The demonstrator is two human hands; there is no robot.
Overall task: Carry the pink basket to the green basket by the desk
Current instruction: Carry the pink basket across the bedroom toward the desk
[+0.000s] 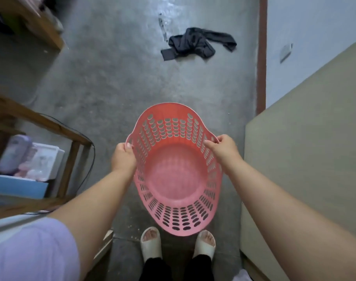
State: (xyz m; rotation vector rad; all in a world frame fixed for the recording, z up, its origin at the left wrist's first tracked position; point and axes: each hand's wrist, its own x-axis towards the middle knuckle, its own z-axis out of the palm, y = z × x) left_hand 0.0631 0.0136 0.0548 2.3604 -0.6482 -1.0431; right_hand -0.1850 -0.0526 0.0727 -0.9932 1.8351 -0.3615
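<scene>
The pink basket (174, 175) is a round plastic one with rows of oval holes in its wall, and nothing lies inside it. I hold it in the air above the concrete floor, in front of my feet. My left hand (123, 157) grips its left rim handle and my right hand (223, 149) grips its right rim handle. No green basket is in view.
A dark crumpled garment (195, 44) lies on the floor (116, 78) ahead. A wooden shelf frame (51, 126) with bottles and a black cable stands at the left. A beige flat surface (307, 138) runs along the right. More wooden furniture (37, 27) is at the top left.
</scene>
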